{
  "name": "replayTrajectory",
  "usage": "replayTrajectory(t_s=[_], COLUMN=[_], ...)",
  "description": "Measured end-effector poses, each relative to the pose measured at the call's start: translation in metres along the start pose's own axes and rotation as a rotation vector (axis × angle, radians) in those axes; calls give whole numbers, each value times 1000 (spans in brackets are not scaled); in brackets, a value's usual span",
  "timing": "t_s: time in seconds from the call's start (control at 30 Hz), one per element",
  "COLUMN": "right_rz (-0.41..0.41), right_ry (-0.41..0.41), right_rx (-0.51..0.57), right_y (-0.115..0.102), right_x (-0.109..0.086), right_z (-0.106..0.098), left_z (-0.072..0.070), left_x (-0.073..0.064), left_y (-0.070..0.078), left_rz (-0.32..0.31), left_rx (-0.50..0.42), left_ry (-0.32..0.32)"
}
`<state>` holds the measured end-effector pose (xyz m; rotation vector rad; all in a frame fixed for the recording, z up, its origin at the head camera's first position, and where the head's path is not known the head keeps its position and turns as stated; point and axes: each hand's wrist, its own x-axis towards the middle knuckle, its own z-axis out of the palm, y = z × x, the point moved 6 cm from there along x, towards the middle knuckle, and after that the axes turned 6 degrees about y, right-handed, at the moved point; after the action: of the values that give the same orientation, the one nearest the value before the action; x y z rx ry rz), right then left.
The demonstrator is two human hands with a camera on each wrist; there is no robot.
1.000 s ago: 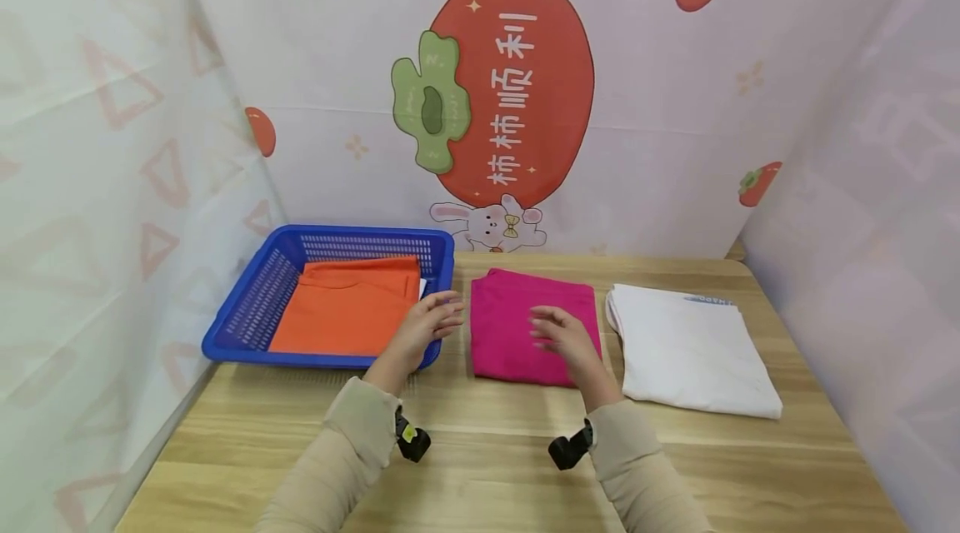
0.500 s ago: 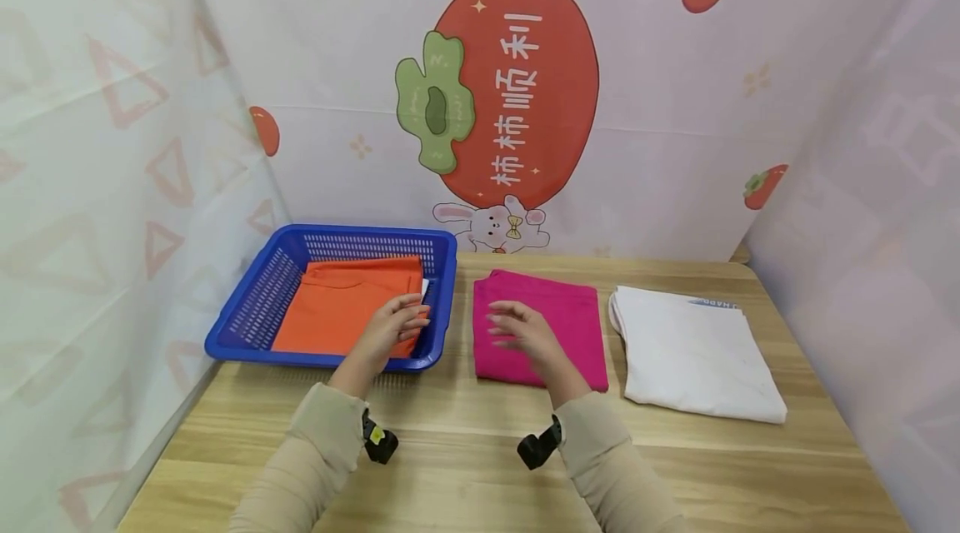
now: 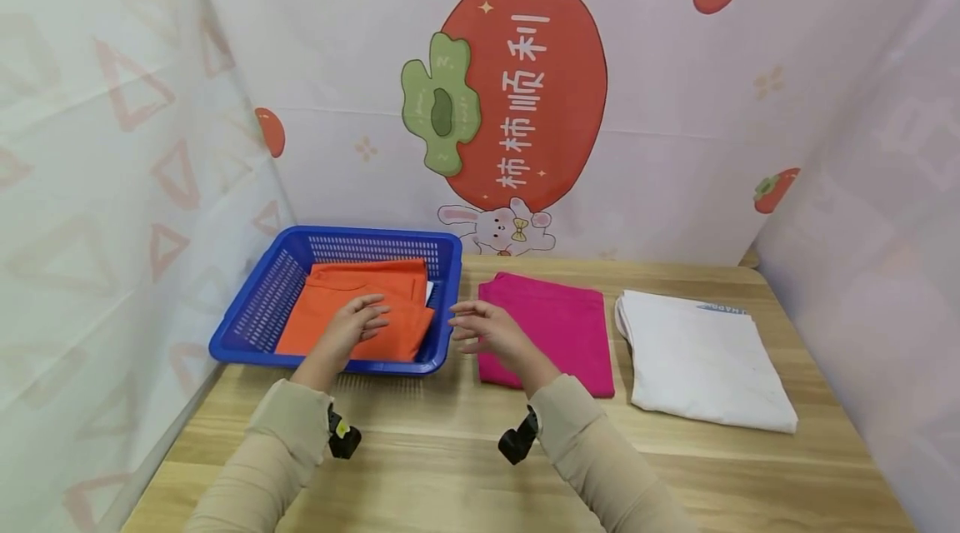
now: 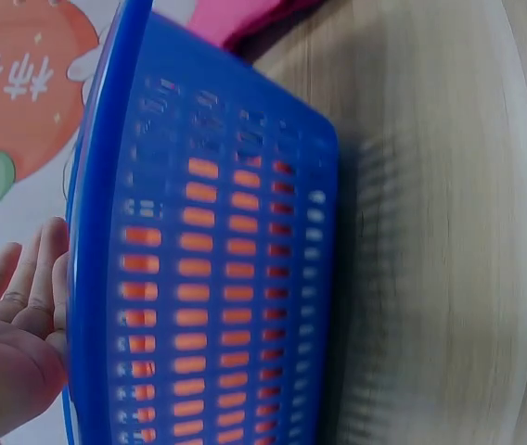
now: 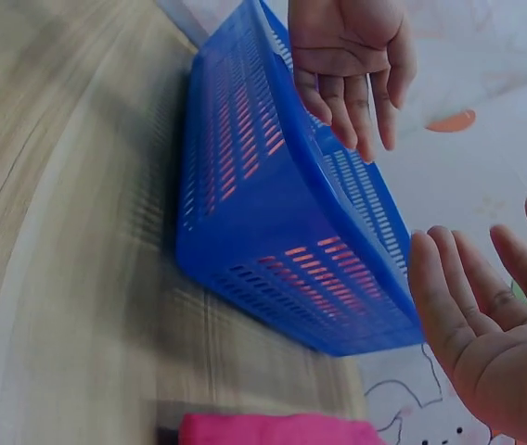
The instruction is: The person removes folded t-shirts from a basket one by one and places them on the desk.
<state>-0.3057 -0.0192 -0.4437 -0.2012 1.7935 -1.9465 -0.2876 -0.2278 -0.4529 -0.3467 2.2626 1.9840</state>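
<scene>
My left hand (image 3: 348, 333) hovers over the near side of a blue plastic basket (image 3: 225, 341), fingers loosely bent and holding nothing. Folded orange cloth (image 3: 300, 321) lies inside the basket, with a sliver of white beside it. Between the basket's right rim and a folded magenta cloth (image 3: 555, 325), my right hand (image 3: 491, 333) hangs in the air with relaxed fingers and nothing in it. The right wrist view shows both hands above the rim level, palms turned toward each other, the right hand (image 5: 505, 334) apart from the basket wall (image 5: 254, 222).
A folded white cloth (image 3: 705, 358) with blue print lies on the right of the wooden table (image 3: 435, 483). Printed fabric walls stand behind (image 3: 660, 100) and on both sides.
Both hands have moved left: the left from the basket's right rim to over the orange cloth, the right from over the magenta cloth to its left edge. The orange cloth's right corner now shows.
</scene>
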Motion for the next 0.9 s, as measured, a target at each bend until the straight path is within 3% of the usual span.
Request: replayTrajectory(t_s=[0.3,0.43,0.63,0.77,0.83,0.9], right_rz=[107,118,111,120,163,228], right_ry=[-49,-75,-70,-67,-44,-6], right_rx=[57,50,-111,-255,-279,-295], right_y=[-1,1,8,1,6,17], right_x=[21,29,44,40,42,49], right_z=[28,43,62,75,79,82], left_z=[-32,-43,-53,-57,-65,-82], left_x=[9,13,15,17,26,46], left_y=[-9,-13,-14,-16,-26,-48], left_rz=[-21,-31,-76,-130,-154,-154], left_rx=[61,109,124,142,186,294], left_ry=[51,69,88,107,131,166])
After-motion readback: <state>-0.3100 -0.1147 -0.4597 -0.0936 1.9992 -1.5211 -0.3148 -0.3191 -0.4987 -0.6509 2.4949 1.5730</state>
